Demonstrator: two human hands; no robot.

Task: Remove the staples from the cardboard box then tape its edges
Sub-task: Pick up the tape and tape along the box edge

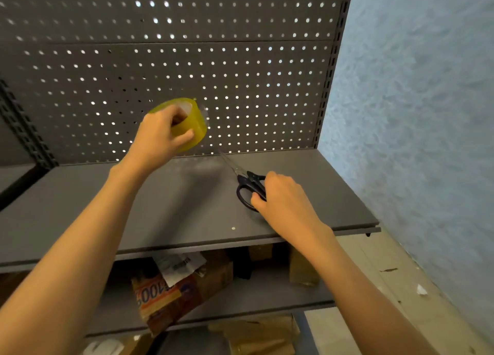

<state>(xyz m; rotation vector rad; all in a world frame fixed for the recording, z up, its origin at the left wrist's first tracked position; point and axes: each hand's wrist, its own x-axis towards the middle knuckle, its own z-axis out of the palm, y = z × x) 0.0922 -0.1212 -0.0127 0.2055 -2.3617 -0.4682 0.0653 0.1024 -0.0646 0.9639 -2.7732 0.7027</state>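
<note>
Left hand [160, 138] grips tape roll [191, 123] above shelf [107, 194]; right hand [283, 197] fingers curled on scissors [247, 186] near the shelf's right front edge.

Back panel: a dark grey pegboard [187, 60] rises behind the shelving, with light showing through its rows of holes.
Uprights: slotted metal posts [332, 60] frame the pegboard at the right and left.
Upper shelf: a flat grey shelf [80, 207] runs across, matte, with a pale speck near its front edge.
Lower shelf: a second grey shelf [254, 296] sits below, in shadow.
Wall: a pale blue textured wall [414, 114] stands at the right, just beside the shelving.
Floor: light tiles [374, 287] with a few scraps of debris.
</note>
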